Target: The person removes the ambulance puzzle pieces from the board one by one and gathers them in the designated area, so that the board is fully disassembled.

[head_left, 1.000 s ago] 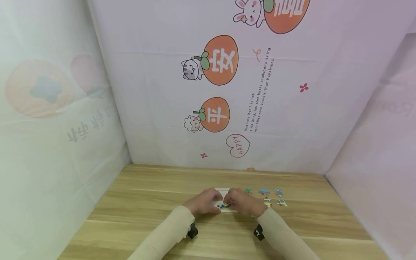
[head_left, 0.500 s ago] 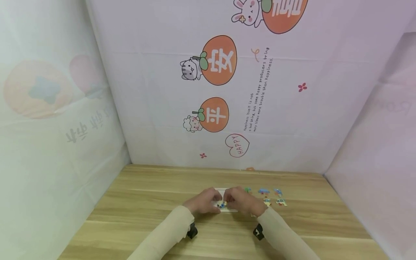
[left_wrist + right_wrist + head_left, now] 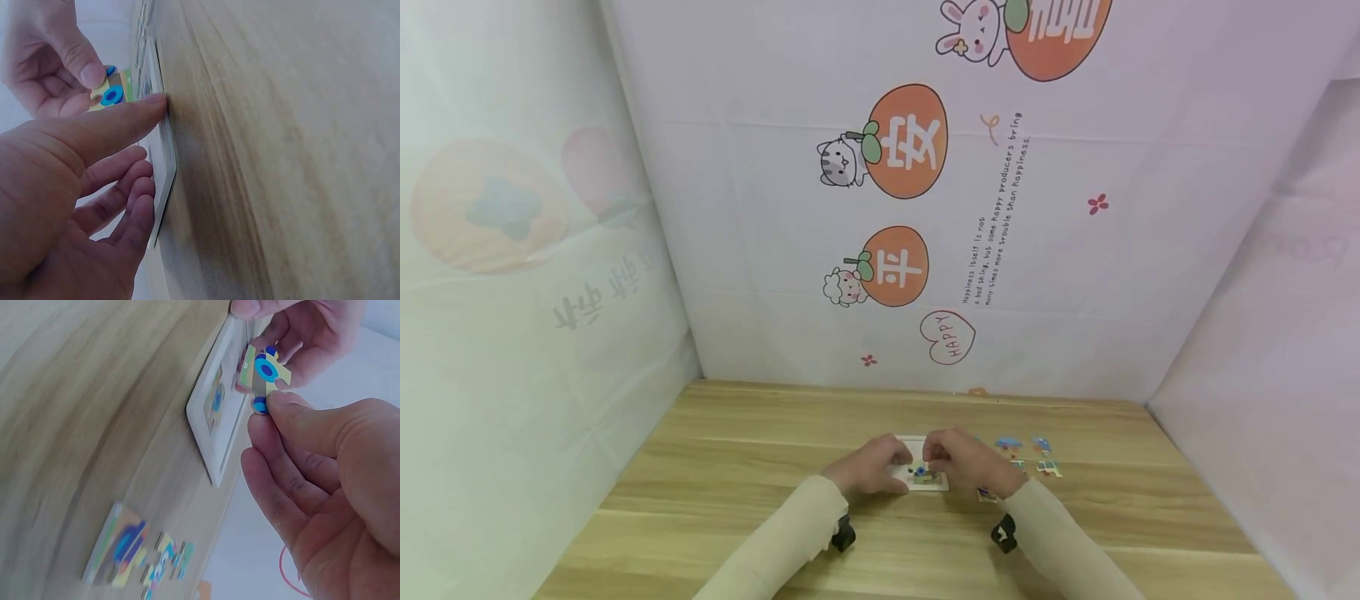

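Note:
Between thumb and fingers, my right hand [image 3: 966,461] pinches a jigsaw piece [image 3: 265,370], yellow and brown with a blue ring and a green edge. It is held up over a flat white puzzle tray [image 3: 201,434]. Inside the tray shows a coloured patch [image 3: 217,400] with a blue spot. My left hand [image 3: 868,467] is at the tray's left side. In the left wrist view its thumb [image 3: 153,103] rests on the tray's edge, and its loosely bent fingers [image 3: 142,187] touch the tray's face.
Several loose jigsaw pieces [image 3: 1049,468] lie on the wooden table [image 3: 775,433] to the right of the tray. One nearer piece [image 3: 125,544] has a purple shape on it. White printed cloth [image 3: 760,250] walls in the table's back and both sides.
My right hand has moved slightly right and away from the tray's surface with the piece, uncovering more of the tray's near right part. The left hand stays in place.

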Demonstrator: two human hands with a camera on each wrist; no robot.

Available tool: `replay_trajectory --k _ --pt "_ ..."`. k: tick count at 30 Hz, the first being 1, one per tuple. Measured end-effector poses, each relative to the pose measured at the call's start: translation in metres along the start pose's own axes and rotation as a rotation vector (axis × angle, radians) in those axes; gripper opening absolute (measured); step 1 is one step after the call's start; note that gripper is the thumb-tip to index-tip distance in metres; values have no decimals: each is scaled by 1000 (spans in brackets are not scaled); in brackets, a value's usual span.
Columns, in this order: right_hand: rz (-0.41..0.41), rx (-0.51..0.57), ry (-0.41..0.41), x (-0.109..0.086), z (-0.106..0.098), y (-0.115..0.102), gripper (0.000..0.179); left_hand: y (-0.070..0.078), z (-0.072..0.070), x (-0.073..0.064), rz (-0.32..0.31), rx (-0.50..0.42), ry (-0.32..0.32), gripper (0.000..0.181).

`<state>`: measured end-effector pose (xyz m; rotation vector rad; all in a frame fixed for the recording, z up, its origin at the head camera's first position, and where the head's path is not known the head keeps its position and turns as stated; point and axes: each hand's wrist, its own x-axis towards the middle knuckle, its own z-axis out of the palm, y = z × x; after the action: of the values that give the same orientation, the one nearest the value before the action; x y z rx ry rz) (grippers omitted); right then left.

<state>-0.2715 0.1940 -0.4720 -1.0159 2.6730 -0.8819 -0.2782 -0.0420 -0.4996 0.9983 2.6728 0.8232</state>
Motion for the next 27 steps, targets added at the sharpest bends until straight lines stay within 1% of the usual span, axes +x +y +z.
replay_trajectory --k 4,8,12,17,22,27 --pt "-11 -22 15 -7 -5 7 6 -1 0 -1 12 0 10 48" --pt "-38 17 29 -18 -10 13 8 1 0 -2 -3 -5 13 47" --pt "-17 35 42 -33 -17 20 11 3 0 -3 -11 -3 12 49" --pt "19 -22 83 -53 -29 28 12 4 -1 -4 -21 -11 10 50" --pt "56 -66 123 -74 -43 33 7 3 -1 -4 -31 -16 7 51" --pt "69 -55 153 -92 -54 38 5 2 -1 -3 -26 -13 9 51"
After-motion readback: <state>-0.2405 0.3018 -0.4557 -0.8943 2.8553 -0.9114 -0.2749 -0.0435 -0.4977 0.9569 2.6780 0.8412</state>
